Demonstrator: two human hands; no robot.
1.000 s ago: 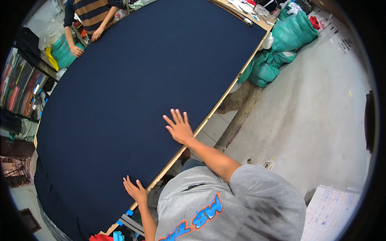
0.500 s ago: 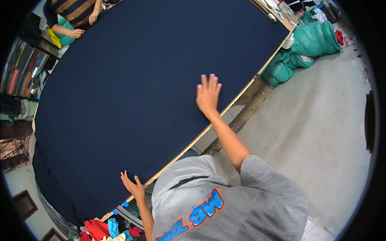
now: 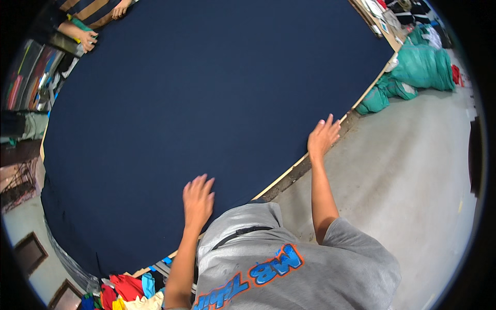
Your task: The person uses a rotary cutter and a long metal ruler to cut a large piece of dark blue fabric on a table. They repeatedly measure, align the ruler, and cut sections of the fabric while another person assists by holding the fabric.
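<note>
A wide sheet of dark navy fabric covers the large table and lies nearly smooth. My left hand is over the fabric by the near edge, its fingers stretched out and slightly blurred. At the right-hand edge of the table, my right hand is held with fingers apart and nothing in it. Whether either palm touches the cloth I cannot tell. Across the far left side, a co-worker in a striped top has one hand at the fabric's edge and another hand farther along.
The wooden table edge runs diagonally in front of me. Green wrapped bundles rest on the floor at the far right. Colourful cloth scraps are piled at the lower left. Fabric rolls stand at the left.
My left hand has moved up and right over the fabric. My right hand has shifted right to the table edge. The view has shifted, and the co-worker's nearer hand has spread its fingers.
</note>
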